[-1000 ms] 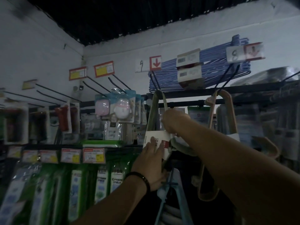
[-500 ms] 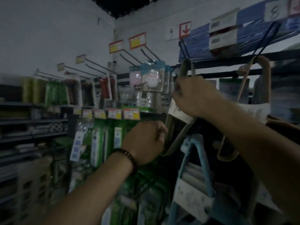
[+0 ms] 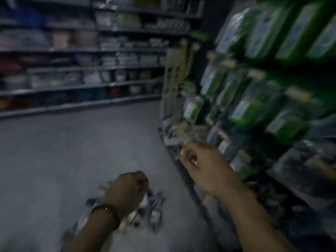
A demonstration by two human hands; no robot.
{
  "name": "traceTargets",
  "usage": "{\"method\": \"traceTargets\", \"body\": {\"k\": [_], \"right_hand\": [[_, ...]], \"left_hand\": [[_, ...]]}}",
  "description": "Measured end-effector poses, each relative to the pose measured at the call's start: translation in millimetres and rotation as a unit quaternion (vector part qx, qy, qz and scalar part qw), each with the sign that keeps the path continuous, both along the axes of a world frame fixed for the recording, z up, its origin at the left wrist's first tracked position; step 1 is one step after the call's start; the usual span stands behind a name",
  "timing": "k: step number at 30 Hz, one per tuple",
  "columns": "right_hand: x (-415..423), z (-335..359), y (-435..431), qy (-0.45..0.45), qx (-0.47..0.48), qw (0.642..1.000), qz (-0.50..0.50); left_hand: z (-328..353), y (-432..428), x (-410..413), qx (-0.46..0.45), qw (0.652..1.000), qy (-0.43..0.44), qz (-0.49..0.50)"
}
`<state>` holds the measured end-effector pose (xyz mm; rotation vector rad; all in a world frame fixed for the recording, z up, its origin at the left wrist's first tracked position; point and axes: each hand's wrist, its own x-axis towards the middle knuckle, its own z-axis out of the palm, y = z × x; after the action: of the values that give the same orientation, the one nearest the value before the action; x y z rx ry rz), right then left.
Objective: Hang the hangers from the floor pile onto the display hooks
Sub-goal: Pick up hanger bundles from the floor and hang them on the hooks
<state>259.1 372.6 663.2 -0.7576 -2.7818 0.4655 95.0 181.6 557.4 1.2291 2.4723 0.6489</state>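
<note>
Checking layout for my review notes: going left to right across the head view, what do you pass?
Stocked shelves along the far wall → left hand → right hand → green packets hanging on the display rack. The picture is heavily blurred.

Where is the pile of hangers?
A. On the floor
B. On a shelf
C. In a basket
A: the pile lies on the grey floor, partly hidden behind the left hand.
</note>
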Motion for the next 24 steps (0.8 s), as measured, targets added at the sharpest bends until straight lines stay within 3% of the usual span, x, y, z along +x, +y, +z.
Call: {"method": "traceTargets", "body": {"k": [5,10,17,24], "right_hand": [[-68.2,-136.6,-109.4,-0.111,-0.175,0.974,0.093],[-112.5,-230.5,-162.5,-0.246,-0.276,0.920,0.130],[-185.4,-340.2,-139.4,-0.353,-0.309,0.873,0.131],[-259.6,-520.3,-72.4,-0.448,-0.269,0.843,0.128]], "left_hand": [[-106.7,-163.3,-2.5,-0.174,0.977,-0.084,0.094],[-162.5,-235.4,5.6,-0.206,0.941,-0.190,0.188],[-218.1,-221.0,-34.7,-0.230,0.893,-0.290,0.258],[-371.4,-159.2,-120.0,-0.254,0.862,-0.363,0.245]]}}
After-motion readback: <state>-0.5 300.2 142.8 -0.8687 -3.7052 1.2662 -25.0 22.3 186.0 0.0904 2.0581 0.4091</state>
